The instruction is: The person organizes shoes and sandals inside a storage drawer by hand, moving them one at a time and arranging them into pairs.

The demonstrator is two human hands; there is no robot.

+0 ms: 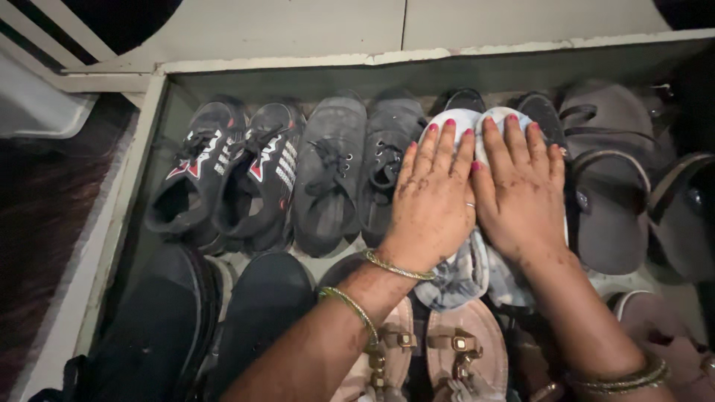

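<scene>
Two hands lay flat, fingers stretched out and gripping nothing, side by side on a pair of pale, mottled fabric shoes point(468, 272) in a shallow shoe tray point(134, 160). The left hand point(432, 197) and right hand point(521, 190) wore thin metal bangles. To their left sat grey canvas lace-ups point(331, 175) and black mesh trainers point(223, 171); smooth grey sandals point(611, 201) lay right.
</scene>
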